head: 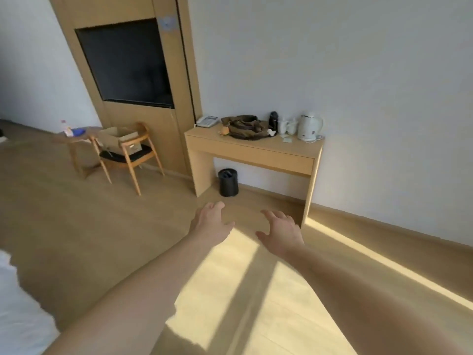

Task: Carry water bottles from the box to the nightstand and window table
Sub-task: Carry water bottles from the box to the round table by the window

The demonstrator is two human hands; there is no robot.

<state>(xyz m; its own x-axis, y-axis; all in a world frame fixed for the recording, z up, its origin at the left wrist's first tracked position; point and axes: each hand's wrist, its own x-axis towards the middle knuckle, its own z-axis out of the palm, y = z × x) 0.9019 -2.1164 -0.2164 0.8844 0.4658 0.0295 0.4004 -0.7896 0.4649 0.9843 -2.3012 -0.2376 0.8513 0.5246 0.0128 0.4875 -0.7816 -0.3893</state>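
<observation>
Both my arms reach forward over the wooden floor. My left hand [210, 222] and my right hand [280, 230] are empty, fingers spread, palms down. An open cardboard box [118, 139] sits on a wooden chair [133, 160] far ahead on the left. Its contents are hidden from here. Beside the chair stands a small round table [84, 135] with a water bottle [66, 128] upright on it next to a blue object [79, 131].
A light wooden desk [252, 152] stands against the right wall with a phone [207, 121], a brown bag [247, 126], cups and a white kettle [308, 126]. A black bin [228, 182] sits under it. White bedding [20, 311] edges in at lower left. A dark TV hangs above the chair.
</observation>
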